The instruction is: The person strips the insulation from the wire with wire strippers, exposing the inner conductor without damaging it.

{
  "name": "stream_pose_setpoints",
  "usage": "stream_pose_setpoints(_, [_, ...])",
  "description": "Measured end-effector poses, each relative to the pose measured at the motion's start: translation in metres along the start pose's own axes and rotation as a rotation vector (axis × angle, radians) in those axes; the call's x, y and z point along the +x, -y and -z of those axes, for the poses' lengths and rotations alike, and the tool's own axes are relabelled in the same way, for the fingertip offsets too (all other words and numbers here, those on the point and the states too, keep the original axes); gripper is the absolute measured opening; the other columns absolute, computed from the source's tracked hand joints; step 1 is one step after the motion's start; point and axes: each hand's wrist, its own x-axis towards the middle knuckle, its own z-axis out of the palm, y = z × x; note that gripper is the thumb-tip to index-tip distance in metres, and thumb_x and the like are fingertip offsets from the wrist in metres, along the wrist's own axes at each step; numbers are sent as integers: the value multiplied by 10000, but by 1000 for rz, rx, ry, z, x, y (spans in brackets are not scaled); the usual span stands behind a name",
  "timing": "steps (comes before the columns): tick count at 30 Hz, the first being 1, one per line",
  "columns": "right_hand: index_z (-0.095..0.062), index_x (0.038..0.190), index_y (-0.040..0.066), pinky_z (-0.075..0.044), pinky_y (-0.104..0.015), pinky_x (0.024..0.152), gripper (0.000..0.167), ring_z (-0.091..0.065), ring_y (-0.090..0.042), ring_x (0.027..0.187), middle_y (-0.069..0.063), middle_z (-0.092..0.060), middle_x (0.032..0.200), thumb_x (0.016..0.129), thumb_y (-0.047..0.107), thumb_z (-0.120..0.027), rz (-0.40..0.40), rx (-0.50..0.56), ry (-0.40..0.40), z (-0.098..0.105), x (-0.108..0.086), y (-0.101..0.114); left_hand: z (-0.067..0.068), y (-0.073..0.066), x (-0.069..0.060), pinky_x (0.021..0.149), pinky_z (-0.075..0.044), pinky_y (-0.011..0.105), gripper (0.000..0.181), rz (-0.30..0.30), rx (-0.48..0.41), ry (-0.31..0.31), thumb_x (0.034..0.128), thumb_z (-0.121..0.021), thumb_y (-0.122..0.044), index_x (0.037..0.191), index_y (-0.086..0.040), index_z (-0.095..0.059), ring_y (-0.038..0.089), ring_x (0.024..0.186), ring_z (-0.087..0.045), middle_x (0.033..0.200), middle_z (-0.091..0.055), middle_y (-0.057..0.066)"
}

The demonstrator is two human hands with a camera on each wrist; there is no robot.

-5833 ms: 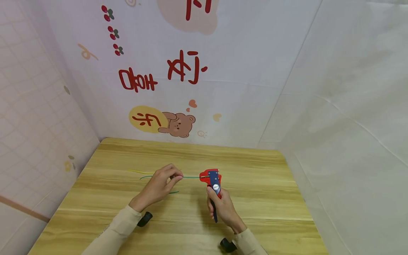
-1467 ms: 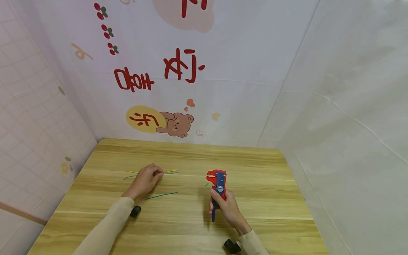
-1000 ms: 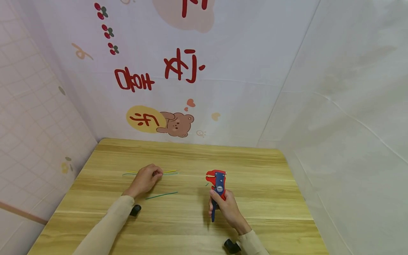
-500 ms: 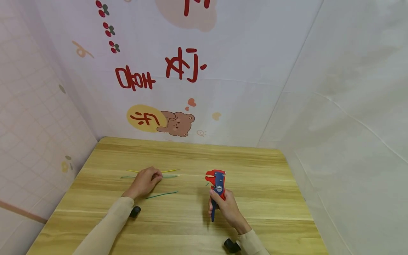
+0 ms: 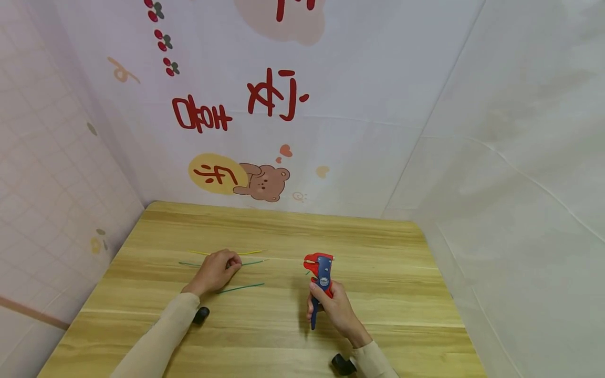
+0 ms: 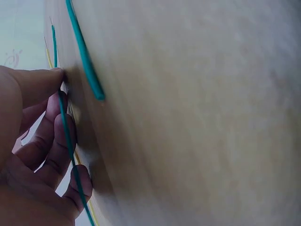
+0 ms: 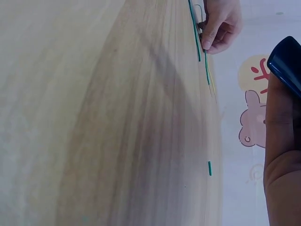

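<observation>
My left hand (image 5: pixel 215 270) pinches a thin green wire (image 5: pixel 252 262) between thumb and fingertips, low over the table. A bare, pale tip shows at that wire's right end. The left wrist view shows the same green wire (image 6: pixel 65 121) running along the curled fingers. In my right hand (image 5: pixel 339 313) I grip red and blue wire strippers (image 5: pixel 324 270) by the handles. Their jaws stand apart, pointing left, with no wire between them. Just beyond the left hand lies a yellow wire (image 5: pixel 252 253). A second green wire (image 5: pixel 243 287) lies nearer to me.
A short green offcut (image 7: pixel 209 168) lies on the wooden table (image 5: pixel 387 278) close to the strippers' head. Printed white cloth (image 5: pixel 359 157) hangs behind the table's far edge, and more cloth stands on both sides. A black wrist device (image 5: pixel 343 364) sits at the right sleeve.
The green wire has left the strippers and moved left with my left hand. A green offcut now lies by the strippers. Lately the held wire has shifted slightly toward me, away from the yellow one.
</observation>
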Motion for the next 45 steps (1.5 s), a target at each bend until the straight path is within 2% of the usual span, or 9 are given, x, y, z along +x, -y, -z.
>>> stream_pose_setpoints(7, [-625,1073,17,-711,-432,732,339,-774,-144,681,4,-701,781,1227,300,-518,3,-4,4,0,-1,-2,0,-2,0,796,-464,317,51,-12,-6,4,1055,-779,-80,1020,-80,-816,89,813,-573,920,-712,10])
stream_pose_setpoints(12, [-549,1114,-195,-714,-460,738,501,-781,-143,692,18,-714,790,1227,293,-519,11,11,6,0,-1,-2,-1,0,0,814,-473,330,68,5,8,12,1066,-772,-90,1022,-117,-816,92,844,-581,936,-720,-7])
stream_pose_setpoints(15, [-516,1148,-261,-714,-460,746,548,-784,-134,705,24,-726,801,1227,282,-516,15,21,10,0,-2,-2,-1,1,0,818,-486,346,75,9,6,13,1071,-769,-97,1022,-129,-815,105,859,-596,949,-729,-4])
stream_pose_setpoints(21, [-517,1153,-256,-716,-443,763,539,-781,-131,721,16,-730,814,1228,278,-514,13,36,13,1,-2,-4,0,0,-3,841,-512,384,55,10,7,-11,1069,-783,-130,1027,-123,-818,136,889,-634,968,-738,1])
stream_pose_setpoints(29, [-533,1136,-235,-716,-449,767,514,-784,-146,721,4,-724,818,1227,271,-516,9,39,18,2,-2,-4,3,-3,-9,887,-572,487,57,-28,36,-59,1058,-806,-139,1088,-92,-819,190,952,-696,1035,-768,22])
stream_pose_setpoints(39, [-517,1154,-243,-716,-434,771,536,-794,-150,727,-2,-723,823,1225,288,-525,0,35,13,4,-2,-4,5,-16,-25,894,-585,406,52,-93,25,-47,1024,-849,-112,1057,-142,-824,145,975,-692,1040,-758,-42])
stream_pose_setpoints(45, [-578,1126,-149,-716,-432,775,458,-799,-157,729,1,-726,826,1223,296,-532,-7,33,7,5,-2,-3,3,-17,-33,862,-590,351,88,-131,20,-21,980,-897,-145,1023,-153,-820,146,936,-693,999,-755,-44])
